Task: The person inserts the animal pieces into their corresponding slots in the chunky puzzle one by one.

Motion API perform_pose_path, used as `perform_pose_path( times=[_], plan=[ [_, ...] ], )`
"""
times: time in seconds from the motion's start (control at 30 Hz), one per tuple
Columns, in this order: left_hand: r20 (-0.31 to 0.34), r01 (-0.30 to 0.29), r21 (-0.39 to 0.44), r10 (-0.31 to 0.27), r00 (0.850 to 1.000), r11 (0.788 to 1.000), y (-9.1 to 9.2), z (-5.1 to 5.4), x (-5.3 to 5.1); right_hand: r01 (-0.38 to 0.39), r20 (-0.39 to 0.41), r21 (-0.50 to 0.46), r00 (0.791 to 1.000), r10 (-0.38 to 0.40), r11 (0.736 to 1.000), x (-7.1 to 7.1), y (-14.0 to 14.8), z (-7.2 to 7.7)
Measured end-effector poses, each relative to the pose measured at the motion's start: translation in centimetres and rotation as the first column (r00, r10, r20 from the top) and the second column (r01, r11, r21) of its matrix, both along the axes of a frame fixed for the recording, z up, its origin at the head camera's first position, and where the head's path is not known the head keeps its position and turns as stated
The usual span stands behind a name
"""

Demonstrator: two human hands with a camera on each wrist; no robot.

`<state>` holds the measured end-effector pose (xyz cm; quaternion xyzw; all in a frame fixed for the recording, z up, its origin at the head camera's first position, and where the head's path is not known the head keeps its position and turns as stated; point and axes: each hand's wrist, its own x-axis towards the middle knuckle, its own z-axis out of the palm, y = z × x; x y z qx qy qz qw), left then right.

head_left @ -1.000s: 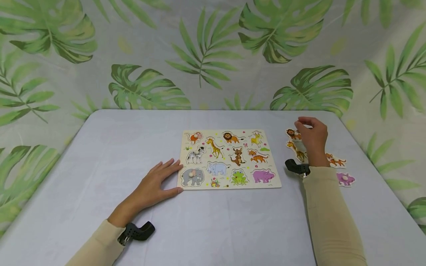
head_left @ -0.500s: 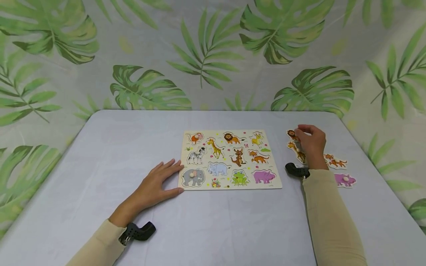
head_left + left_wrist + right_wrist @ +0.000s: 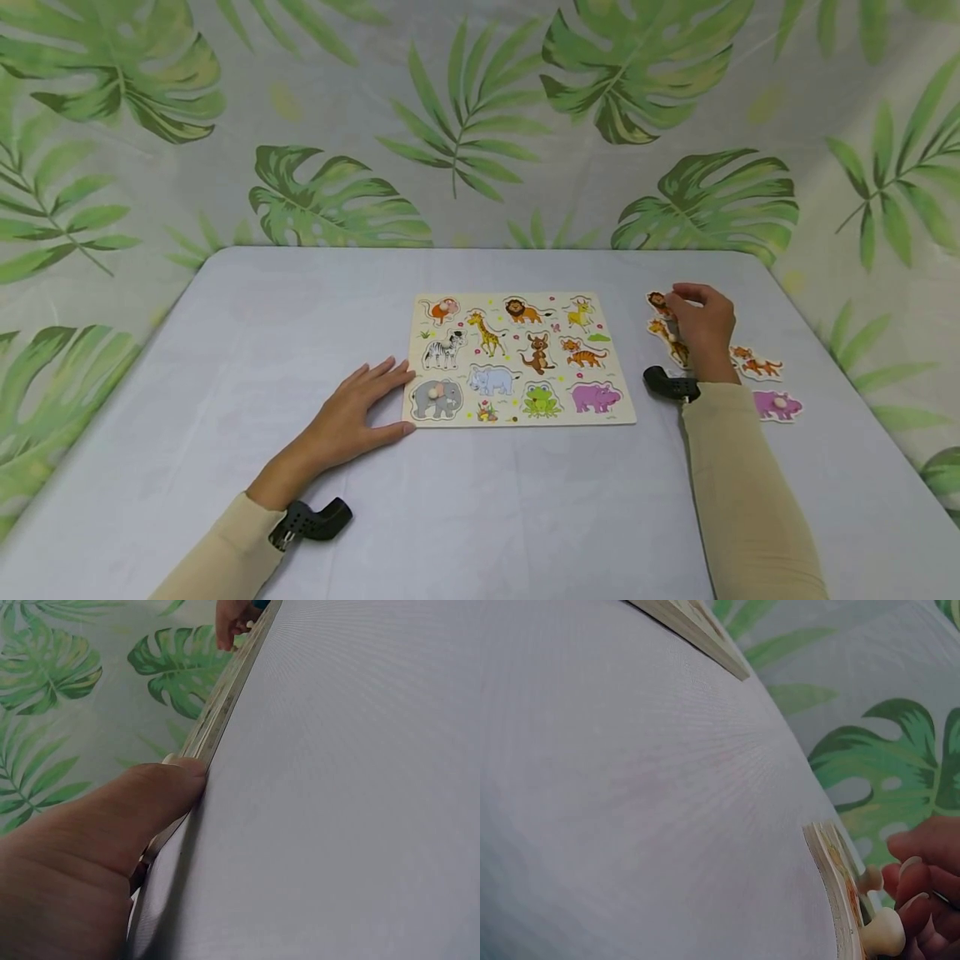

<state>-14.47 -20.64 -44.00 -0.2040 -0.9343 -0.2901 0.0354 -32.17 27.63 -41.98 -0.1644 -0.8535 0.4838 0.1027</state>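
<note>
Right hand (image 3: 706,323) curled at lion piece (image 3: 657,302), left hand (image 3: 351,412) spread against board (image 3: 512,404)

Cream animal board (image 3: 480,302), flat; lion piece (image 3: 657,302), partly hidden, right of it.

Leaf-print cloth (image 3: 480,125) hangs behind white-covered table (image 3: 525,508).

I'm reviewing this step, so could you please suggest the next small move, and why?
Probably lift the lion piece: the right hand is at it, the lion recess on the board shows no knob, and the left hand touches the board.
</note>
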Motion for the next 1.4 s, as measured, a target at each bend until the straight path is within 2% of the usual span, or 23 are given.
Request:
perform_pose_path(
  times=[0.43,0.63,1.0,1.4],
  plan=[
    [0.012,-0.008,0.001,0.008,1.0,1.0,0.07,0.27,0.11,0.0,0.018,-0.008,1.0,0.0,1.0,-0.04,0.0,-0.28],
    [0.029,-0.015,0.005,0.014,0.999,1.0,0.05,0.32,0.15,-0.002,0.034,0.02,0.999,0.001,1.0,-0.19,-0.06,-0.38],
    [0.03,-0.011,0.004,0.011,0.999,1.0,0.09,0.37,0.13,-0.016,0.007,0.099,1.0,0.015,0.995,0.0,-0.06,-0.46],
    [0.022,-0.003,0.002,0.003,1.0,1.0,0.08,0.19,0.06,-0.014,0.004,0.115,1.0,0.014,0.993,0.12,-0.12,-0.37]
  ],
)
